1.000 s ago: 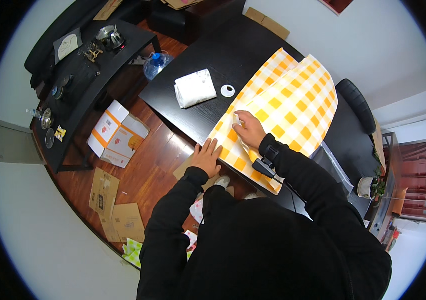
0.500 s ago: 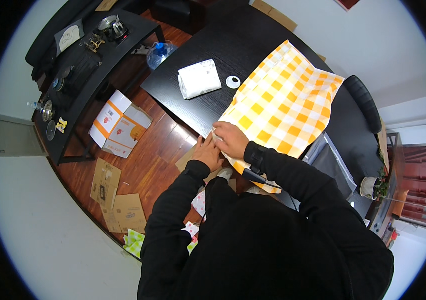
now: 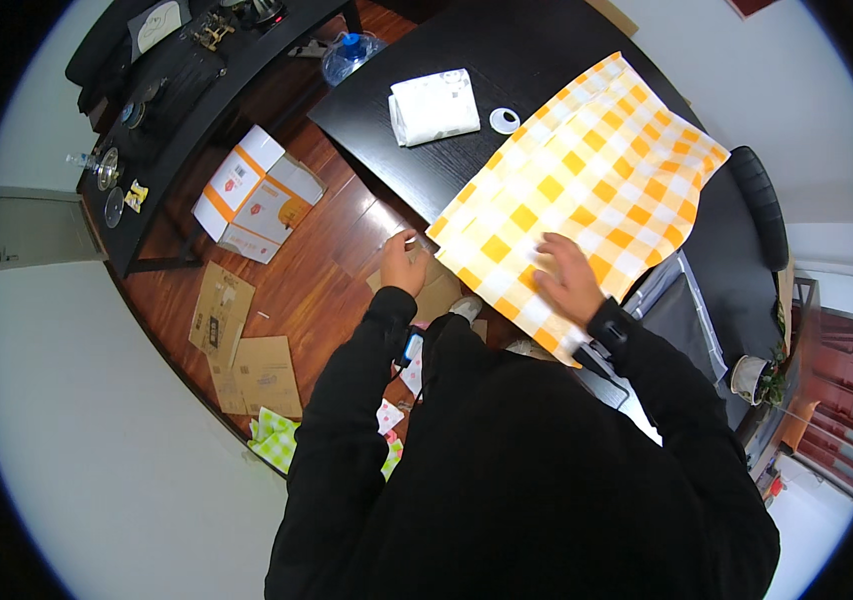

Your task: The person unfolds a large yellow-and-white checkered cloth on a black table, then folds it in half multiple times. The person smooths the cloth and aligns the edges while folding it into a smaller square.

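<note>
A yellow-and-white checked cloth (image 3: 587,190) lies spread in a folded layer over the dark table, its near edge hanging at the front. My right hand (image 3: 569,280) is over the cloth's near right part, holding nothing, with fingers apart and slightly blurred. Just off the cloth's left corner, beyond the table edge, is my left hand (image 3: 405,268). Its thumb and fingers are loosely bent and apart, with nothing plainly held. On the table beyond the cloth are a folded white printed cloth or packet (image 3: 435,108) and a small round white piece (image 3: 505,121) with a hole.
A black chair (image 3: 759,205) stands at the table's right side. On the wooden floor to the left are an orange-and-white carton (image 3: 259,205), flattened cardboard (image 3: 265,372) and green checked cloth (image 3: 273,438). A low black table (image 3: 182,165) with glassware and a water jug (image 3: 347,62) stand farther left.
My hands were together at the cloth's left corner and have parted. The right moved right over the cloth, the left moved slightly left, off it. The view has shifted.
</note>
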A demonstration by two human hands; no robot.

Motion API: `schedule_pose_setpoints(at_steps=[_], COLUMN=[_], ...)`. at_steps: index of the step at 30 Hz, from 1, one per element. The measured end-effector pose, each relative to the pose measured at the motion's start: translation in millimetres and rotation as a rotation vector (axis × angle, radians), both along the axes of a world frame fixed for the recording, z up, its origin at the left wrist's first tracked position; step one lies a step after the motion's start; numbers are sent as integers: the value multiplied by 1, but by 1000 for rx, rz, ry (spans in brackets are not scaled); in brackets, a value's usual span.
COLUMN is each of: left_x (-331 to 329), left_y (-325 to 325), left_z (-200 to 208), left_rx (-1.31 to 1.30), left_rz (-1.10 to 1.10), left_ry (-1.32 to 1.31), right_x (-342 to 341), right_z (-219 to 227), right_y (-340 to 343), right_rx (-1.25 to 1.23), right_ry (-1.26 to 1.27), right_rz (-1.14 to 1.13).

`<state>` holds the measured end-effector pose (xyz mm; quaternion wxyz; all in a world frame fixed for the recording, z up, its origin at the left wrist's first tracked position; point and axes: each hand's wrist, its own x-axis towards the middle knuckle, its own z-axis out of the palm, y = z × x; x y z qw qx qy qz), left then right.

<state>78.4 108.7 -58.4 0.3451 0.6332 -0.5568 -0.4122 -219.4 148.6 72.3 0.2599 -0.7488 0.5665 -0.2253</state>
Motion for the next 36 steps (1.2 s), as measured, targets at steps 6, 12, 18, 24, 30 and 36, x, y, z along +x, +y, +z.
schedule_pose_setpoints(at_steps=[6,12,18,24,30,36], left_x=[-12,-10,-21,-32,-27,-14], left_y=[-13,-5,-9,-14,-16,-20], left_z=[-16,5,12,47,76,34], left_rx=[242,935,836,635,510,486], left_rz=[83,-190,-217,-178,-158,-292], left_ry=[465,437,481,764,1018,481], right_x=[-64,-116,-85,-56,-63,-91], right_z=[40,29,4,-18,-35,-42], right_y=[48,101,159,156,157,187], right_rx=[-132,112,364,336,145,228], right_ry=[-17,-204,126,74,22,9], right_rz=[-215,-746,-334,-518,-634,-948])
